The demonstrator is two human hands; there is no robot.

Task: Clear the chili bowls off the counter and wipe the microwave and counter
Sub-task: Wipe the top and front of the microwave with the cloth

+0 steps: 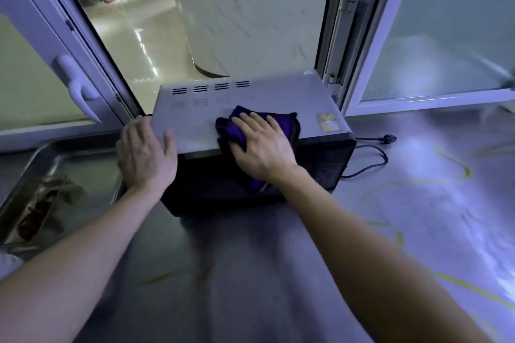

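Observation:
A microwave [278, 95] with a silver top and black front stands on the steel counter [418, 217] below an open window. My right hand [262, 145] presses a dark purple cloth [237, 128] flat on the front part of the microwave's top, fingers spread. Part of the cloth hangs over the front edge. My left hand [145, 153] rests on the microwave's left top corner, thumb on top, fingers down the side. No chili bowl is plainly visible.
A steel tray [92, 159] at the left holds a clear container with reddish-brown contents [39, 209]. The microwave's black cord and plug [384, 145] lie on the counter at its right. Yellowish streaks mark the counter at the right. A window handle [75, 86] sticks out at the left.

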